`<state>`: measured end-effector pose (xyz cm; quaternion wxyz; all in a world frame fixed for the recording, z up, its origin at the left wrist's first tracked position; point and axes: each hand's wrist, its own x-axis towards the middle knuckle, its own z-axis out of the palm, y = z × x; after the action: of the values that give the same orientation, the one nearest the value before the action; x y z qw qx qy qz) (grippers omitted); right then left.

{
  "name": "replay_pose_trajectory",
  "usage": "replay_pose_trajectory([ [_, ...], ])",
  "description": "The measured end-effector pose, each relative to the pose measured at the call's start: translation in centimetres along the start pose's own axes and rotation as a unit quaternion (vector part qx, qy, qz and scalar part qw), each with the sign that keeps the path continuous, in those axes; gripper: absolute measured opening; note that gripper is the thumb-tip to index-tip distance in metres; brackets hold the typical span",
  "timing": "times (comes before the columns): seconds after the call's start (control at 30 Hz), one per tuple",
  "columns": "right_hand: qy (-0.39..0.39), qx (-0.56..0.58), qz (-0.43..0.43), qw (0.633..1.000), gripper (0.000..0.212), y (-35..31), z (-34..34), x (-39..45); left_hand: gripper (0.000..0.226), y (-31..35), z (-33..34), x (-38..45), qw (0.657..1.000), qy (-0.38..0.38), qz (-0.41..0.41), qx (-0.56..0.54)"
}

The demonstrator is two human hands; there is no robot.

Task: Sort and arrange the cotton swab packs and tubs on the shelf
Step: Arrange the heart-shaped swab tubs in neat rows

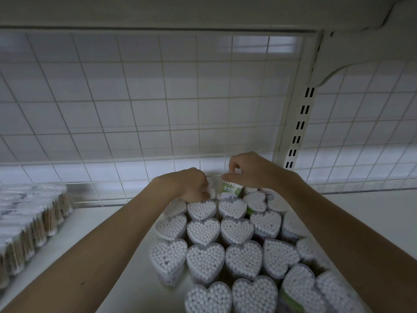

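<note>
We note a tilted tub (230, 191) at the back of the shelf (112, 222), leaning with its green and white label facing us, just in front of the wire grid back panel (135, 109). Its clear top and swab tips show at the upper edge. Our right hand (244, 169) reaches over it, fingers curled and pinching at its top edge; thumb and forefinger meet above the label. Our left hand (191, 185) is curled at the tub's left side, fingers wrapped on something white there; we cannot tell whether it is the same tub or a neighbouring one, since the knuckles cover it.

Below the hands stand the heart-shaped tubs (204, 229), upright, packed in touching rows, each clear lid showing a dense field of white swab heads. The rows run from the back of the shelf toward us and off the bottom and right edges, so the nearest tubs are cut off. Labels on their sides are mostly hidden; slivers of green show between a few.

At far left lie bagged swab packs (29, 222) with wooden sticks, laid in an overlapping row, cut off by the left edge. A slotted upright (297, 123) stands at right of the grid. Print on the label is too small to read.
</note>
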<state>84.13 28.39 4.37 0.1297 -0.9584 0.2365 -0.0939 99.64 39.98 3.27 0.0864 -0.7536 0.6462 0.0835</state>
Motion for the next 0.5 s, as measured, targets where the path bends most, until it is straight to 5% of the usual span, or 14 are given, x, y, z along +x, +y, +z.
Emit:
replay_pose_trajectory([
  [0.2,0.049,0.088,-0.011,0.995,0.017,0.1,-1.8,-1.1,0.037,0.4,-0.1,0.3,0.997,0.058,-0.008,-0.043],
  [0.5,0.066,0.098,0.02,0.993,0.032,0.2,-3.6,-2.8,0.044,0.9,0.3,0.8,0.991,0.126,-0.043,0.012],
])
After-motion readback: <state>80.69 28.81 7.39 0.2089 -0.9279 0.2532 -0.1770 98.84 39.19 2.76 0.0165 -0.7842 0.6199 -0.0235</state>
